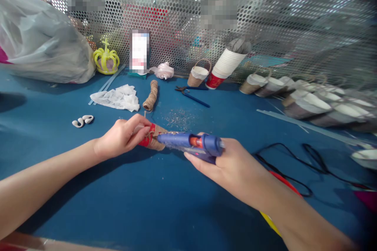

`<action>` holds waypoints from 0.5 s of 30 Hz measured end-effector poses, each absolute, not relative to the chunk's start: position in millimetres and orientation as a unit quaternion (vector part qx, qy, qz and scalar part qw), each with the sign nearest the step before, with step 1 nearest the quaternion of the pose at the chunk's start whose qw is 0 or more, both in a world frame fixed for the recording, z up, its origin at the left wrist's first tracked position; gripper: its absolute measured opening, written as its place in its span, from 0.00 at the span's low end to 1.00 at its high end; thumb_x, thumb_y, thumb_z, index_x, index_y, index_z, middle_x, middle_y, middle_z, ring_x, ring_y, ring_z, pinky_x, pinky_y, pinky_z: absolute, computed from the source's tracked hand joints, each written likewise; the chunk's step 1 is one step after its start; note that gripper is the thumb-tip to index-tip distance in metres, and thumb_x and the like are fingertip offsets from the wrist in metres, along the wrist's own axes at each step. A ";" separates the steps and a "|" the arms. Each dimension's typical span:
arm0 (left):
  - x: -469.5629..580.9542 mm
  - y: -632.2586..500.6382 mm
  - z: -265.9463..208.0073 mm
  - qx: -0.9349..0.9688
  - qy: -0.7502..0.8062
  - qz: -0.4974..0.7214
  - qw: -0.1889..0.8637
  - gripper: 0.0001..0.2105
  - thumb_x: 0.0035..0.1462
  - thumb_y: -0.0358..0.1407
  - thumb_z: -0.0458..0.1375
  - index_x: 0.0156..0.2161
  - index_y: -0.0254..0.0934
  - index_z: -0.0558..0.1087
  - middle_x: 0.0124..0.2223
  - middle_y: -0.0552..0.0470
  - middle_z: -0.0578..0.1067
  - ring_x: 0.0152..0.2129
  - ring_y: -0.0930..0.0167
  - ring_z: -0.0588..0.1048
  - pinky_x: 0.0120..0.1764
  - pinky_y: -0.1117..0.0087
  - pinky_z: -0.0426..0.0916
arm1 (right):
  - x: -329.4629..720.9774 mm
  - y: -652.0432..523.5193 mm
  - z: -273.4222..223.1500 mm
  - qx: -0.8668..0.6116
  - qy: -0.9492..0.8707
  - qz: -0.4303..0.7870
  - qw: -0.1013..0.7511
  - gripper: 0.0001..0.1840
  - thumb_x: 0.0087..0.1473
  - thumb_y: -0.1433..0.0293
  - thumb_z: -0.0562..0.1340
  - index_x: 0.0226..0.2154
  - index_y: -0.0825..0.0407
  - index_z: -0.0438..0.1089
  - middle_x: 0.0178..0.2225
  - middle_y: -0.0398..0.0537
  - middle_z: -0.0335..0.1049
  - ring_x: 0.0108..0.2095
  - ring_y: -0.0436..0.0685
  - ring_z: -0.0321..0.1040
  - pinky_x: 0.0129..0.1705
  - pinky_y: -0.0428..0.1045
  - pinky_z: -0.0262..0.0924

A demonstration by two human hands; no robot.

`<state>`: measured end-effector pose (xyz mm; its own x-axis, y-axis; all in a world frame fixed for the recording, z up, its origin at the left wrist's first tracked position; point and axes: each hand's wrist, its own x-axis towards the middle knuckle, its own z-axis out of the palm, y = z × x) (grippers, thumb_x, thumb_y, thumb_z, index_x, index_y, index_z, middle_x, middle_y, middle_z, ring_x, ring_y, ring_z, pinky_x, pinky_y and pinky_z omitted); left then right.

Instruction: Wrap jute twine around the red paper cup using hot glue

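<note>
My left hand [123,135] is closed around a red paper cup [145,140] lying on its side, partly wrapped in brown twine. In my right hand [226,160] is a blue hot glue gun [191,143], its nozzle pointing left at the twine-wrapped part of the cup. Whether the nozzle touches the twine, I cannot tell. A strand of twine runs up from the cup toward a twine bundle [151,95] just beyond my left hand. The inside of the cup is hidden by my fingers.
Pliers [193,96] lie beyond the glue gun, near scattered crumbs [179,119]. A stack of paper cups [226,64] leans by a small twine basket [198,75]; several more baskets [306,104] stand right. A black cord [319,160] loops beside my right arm. Crumpled white material [118,98] lies left.
</note>
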<state>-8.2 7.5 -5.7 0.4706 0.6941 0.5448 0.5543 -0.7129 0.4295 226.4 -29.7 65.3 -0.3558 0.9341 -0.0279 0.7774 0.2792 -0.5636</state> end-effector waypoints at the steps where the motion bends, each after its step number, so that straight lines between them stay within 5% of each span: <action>1: -8.4 7.8 -6.2 0.855 0.358 0.363 0.097 0.05 0.60 0.32 0.48 0.39 0.34 0.64 0.21 0.58 0.73 0.16 0.78 0.71 0.22 0.79 0.64 | 228.3 -28.3 64.7 -0.547 -0.783 0.255 0.152 0.09 0.48 0.66 0.58 0.20 0.49 0.61 0.17 0.39 0.63 0.18 0.50 0.58 0.20 0.45 0.55; 8: -8.0 8.3 -4.3 0.878 0.295 0.368 0.075 0.04 0.60 0.30 0.48 0.40 0.34 0.64 0.22 0.58 0.73 0.14 0.80 0.70 0.19 0.82 0.62 | 233.3 -18.8 62.1 -0.580 -0.749 0.275 0.161 0.15 0.46 0.62 0.59 0.15 0.49 0.57 0.11 0.38 0.56 0.13 0.48 0.51 0.16 0.46 0.52; 15: -9.8 8.3 -6.5 0.895 0.273 0.351 0.030 0.05 0.61 0.31 0.47 0.40 0.35 0.64 0.24 0.54 0.75 0.17 0.76 0.73 0.21 0.79 0.65 | 229.3 -16.0 62.0 -0.596 -0.727 0.300 0.162 0.15 0.47 0.63 0.59 0.15 0.49 0.58 0.09 0.37 0.57 0.11 0.48 0.54 0.15 0.46 0.51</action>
<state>-9.8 8.3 -6.5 0.6038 0.5102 0.6125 0.4686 -0.8487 0.2450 229.3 -16.0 62.0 -0.2370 0.9639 -0.1214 0.7696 0.1100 -0.6289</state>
